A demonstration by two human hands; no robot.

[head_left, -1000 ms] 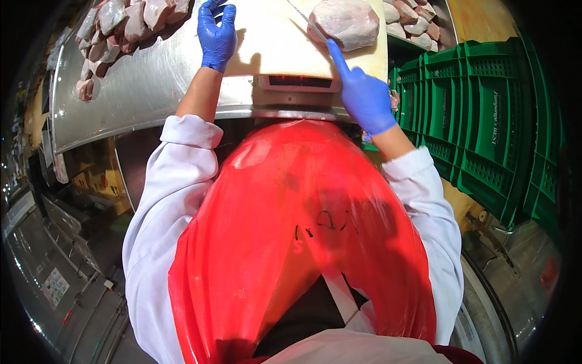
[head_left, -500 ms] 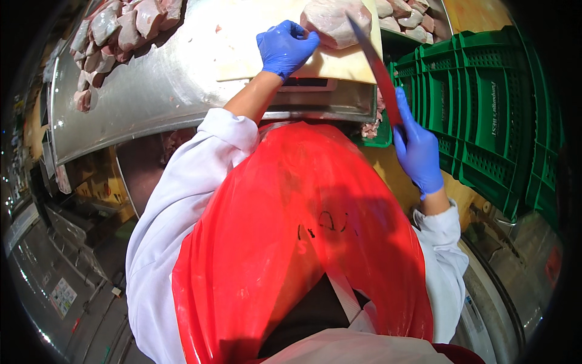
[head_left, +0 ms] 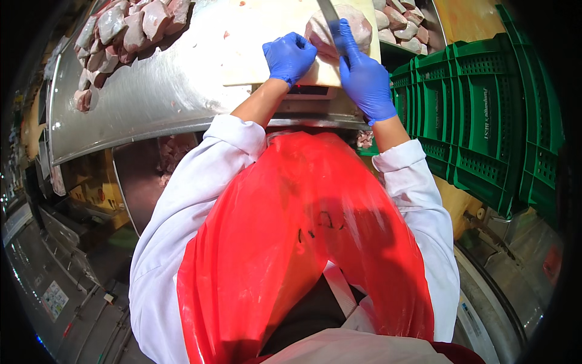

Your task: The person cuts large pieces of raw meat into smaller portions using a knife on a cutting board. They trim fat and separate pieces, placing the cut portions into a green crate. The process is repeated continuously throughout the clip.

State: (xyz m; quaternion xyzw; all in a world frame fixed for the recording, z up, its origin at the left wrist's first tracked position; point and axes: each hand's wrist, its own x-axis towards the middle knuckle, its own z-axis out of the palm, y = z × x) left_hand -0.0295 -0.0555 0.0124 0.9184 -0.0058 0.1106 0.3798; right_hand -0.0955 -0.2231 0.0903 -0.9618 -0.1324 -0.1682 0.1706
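My right hand, in a blue glove, grips a long knife with the index finger stretched forward along it. The blade points away from me, over a large pale pink piece of raw meat. That piece lies on a cream cutting board, partly covered by the knife and hand. At its left edge is my left hand, also blue-gloved, with the fingers curled in. Whatever those fingers may pinch is hidden from view.
A steel table carries a pile of meat pieces at the far left. More meat pieces fill a tray behind the board's right side. Green crates stand to the right. Small trimmings show below the table edge.
My right hand has swung left and forward from beside the crates, bringing the knife over the meat. The left hand stays curled beside the meat, barely shifted.
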